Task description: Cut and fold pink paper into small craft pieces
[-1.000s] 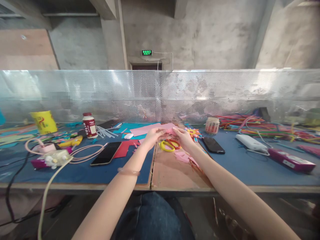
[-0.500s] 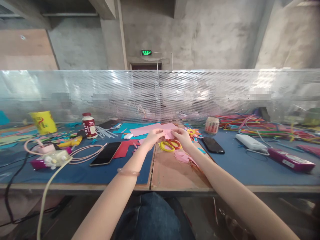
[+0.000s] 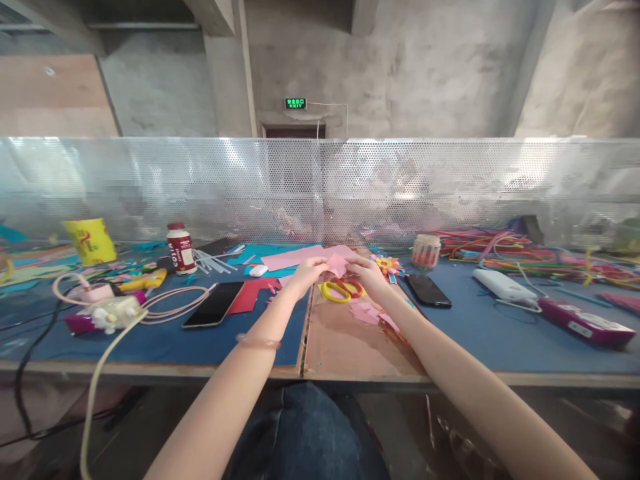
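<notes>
Both my hands meet above the middle of the table and pinch a small pink paper piece (image 3: pixel 337 264) between them. My left hand (image 3: pixel 306 274) grips its left side with closed fingers. My right hand (image 3: pixel 366 273) grips its right side, fingers closed too. Just below the hands lie scissors with yellow and red handles (image 3: pixel 340 291). Pink paper scraps (image 3: pixel 366 312) lie on the brown board under my right wrist. A larger pink sheet (image 3: pixel 290 257) lies behind my hands.
Two black phones (image 3: pixel 213 305) (image 3: pixel 427 290) flank my hands. A red-labelled bottle (image 3: pixel 181 249), yellow cup (image 3: pixel 91 241), glue gun and cables (image 3: pixel 107 313) sit left. A paper flower (image 3: pixel 387 265), small jar (image 3: pixel 425 251), white power bank (image 3: pixel 504 285) and coloured strips (image 3: pixel 530 250) sit right. A perforated metal screen (image 3: pixel 320 190) backs the table.
My hands have drawn slightly closer together and the pink piece between them has been turned and folded smaller. The view shifted a little.
</notes>
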Available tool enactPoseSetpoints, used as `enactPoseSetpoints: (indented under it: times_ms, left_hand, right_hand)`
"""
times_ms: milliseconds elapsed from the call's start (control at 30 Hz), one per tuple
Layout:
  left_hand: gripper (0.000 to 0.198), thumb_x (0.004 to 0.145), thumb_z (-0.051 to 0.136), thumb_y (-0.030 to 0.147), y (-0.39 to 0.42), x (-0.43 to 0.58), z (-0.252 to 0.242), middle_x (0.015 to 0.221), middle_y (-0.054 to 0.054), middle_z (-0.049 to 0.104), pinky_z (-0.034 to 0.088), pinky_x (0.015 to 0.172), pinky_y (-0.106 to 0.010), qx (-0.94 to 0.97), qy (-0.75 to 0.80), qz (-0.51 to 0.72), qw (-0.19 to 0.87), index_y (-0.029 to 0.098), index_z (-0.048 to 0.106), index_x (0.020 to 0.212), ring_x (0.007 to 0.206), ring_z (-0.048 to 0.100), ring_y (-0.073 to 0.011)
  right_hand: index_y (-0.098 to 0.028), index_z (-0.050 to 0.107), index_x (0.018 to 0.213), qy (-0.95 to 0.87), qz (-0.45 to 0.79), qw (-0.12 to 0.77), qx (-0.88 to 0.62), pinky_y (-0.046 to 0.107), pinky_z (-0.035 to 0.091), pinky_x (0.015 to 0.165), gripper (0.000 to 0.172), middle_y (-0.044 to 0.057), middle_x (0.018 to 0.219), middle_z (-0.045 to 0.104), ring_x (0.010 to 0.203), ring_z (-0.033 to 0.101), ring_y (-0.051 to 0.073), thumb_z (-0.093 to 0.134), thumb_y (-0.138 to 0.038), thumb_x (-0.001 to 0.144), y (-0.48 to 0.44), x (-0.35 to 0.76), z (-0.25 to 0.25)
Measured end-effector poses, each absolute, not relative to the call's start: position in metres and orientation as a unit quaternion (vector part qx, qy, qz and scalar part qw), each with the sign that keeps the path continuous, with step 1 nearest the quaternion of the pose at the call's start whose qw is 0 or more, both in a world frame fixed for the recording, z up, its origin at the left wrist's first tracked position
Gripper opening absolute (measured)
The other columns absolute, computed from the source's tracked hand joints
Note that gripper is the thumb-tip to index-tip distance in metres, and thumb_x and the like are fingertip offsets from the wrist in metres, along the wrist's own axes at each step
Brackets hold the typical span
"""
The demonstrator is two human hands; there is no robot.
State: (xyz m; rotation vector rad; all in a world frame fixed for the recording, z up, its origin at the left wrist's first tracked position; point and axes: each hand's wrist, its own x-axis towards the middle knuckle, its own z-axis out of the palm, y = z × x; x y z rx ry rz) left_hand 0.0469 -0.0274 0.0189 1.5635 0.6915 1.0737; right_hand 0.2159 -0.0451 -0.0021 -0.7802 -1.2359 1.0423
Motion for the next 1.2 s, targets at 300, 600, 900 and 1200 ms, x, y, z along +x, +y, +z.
enactPoseSetpoints:
  times_ms: [300, 600, 900, 1200]
  left_hand:
    - [0.022, 0.071, 0.060, 0.013, -0.026, 0.040, 0.022, 0.078, -0.006, 0.070, 0.049, 0.082, -0.035, 0.604, 0.280, 0.468, 0.581, 0.014, 0.063, 0.093, 0.068, 0.066, -0.0150]
    - [0.015, 0.074, 0.052, 0.011, -0.020, 0.040, 0.018, 0.081, -0.010, 0.070, 0.049, 0.082, -0.034, 0.604, 0.264, 0.468, 0.589, 0.010, 0.065, 0.081, 0.074, 0.067, -0.0163]
    - [0.017, 0.071, 0.064, 0.011, -0.028, 0.042, 0.021, 0.075, -0.002, 0.064, 0.052, 0.072, -0.031, 0.625, 0.313, 0.478, 0.531, 0.014, 0.057, 0.087, 0.062, 0.065, -0.0123]
    - [0.024, 0.072, 0.065, 0.015, -0.024, 0.043, 0.017, 0.079, -0.004, 0.061, 0.054, 0.070, -0.034, 0.632, 0.301, 0.490, 0.519, 0.014, 0.053, 0.092, 0.062, 0.064, -0.0130]
  right_hand:
    - [-0.017, 0.066, 0.078, -0.494, 0.497, 0.645, -0.304, 0.033, 0.053, 0.067, 0.024, 0.002, 0.061, 0.066, 0.060, 0.064, 0.016, 0.073, -0.022, 0.056, -0.048, 0.216, 0.000]
    - [-0.013, 0.071, 0.071, -0.520, 0.502, 0.627, -0.292, 0.027, 0.052, 0.069, 0.016, 0.003, 0.060, 0.066, 0.061, 0.063, 0.014, 0.067, -0.022, 0.058, -0.051, 0.215, 0.002]
    - [-0.018, 0.065, 0.079, -0.545, 0.447, 0.616, -0.351, 0.025, 0.053, 0.062, 0.027, 0.000, 0.067, 0.067, 0.059, 0.063, 0.012, 0.077, -0.028, 0.057, -0.039, 0.215, -0.010]
    - [-0.017, 0.065, 0.077, -0.543, 0.454, 0.613, -0.352, 0.026, 0.054, 0.063, 0.033, 0.001, 0.066, 0.067, 0.060, 0.064, 0.014, 0.080, -0.033, 0.053, -0.037, 0.215, -0.010]
